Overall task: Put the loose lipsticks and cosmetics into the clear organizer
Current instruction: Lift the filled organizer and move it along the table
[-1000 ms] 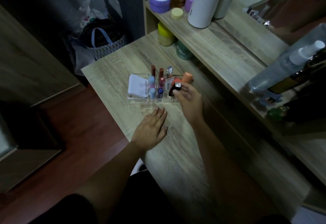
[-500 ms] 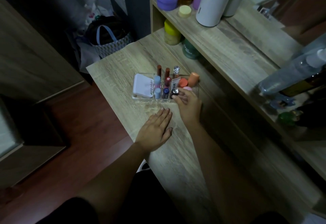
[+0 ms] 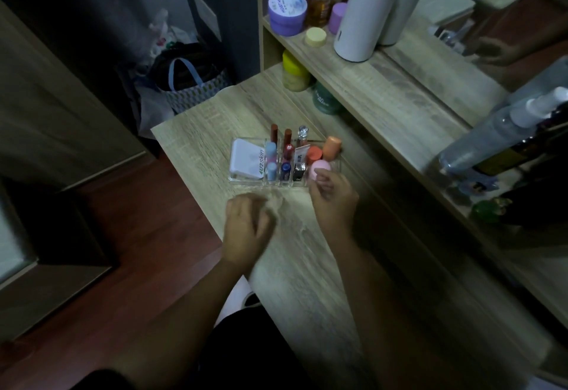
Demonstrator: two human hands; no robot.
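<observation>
The clear organizer [image 3: 246, 182] sits on the wooden tabletop [image 3: 292, 266]. It holds a white compact [image 3: 246, 159], several upright lipsticks [image 3: 287, 147], a black-and-silver lipstick [image 3: 298, 170], orange caps [image 3: 332, 147] and a pink sponge [image 3: 319, 170]. My right hand [image 3: 333, 202] hovers just in front of the organizer's right end, fingers loosely curled and empty, fingertips near the pink sponge. My left hand [image 3: 249, 223] is blurred, lifted off the table in front of the organizer, fingers curled with nothing in them.
A raised shelf [image 3: 384, 91] to the right carries a white cylinder [image 3: 365, 8], a purple jar [image 3: 287, 11] and bottles. A yellow-lidded jar [image 3: 295, 71] and a green jar [image 3: 325, 99] stand under it. A spray bottle [image 3: 498, 134] lies at right. A bag [image 3: 190, 79] sits on the floor.
My right hand set the black-and-silver lipstick into the organizer and drew back empty. My left hand lifted off the table and curled its fingers.
</observation>
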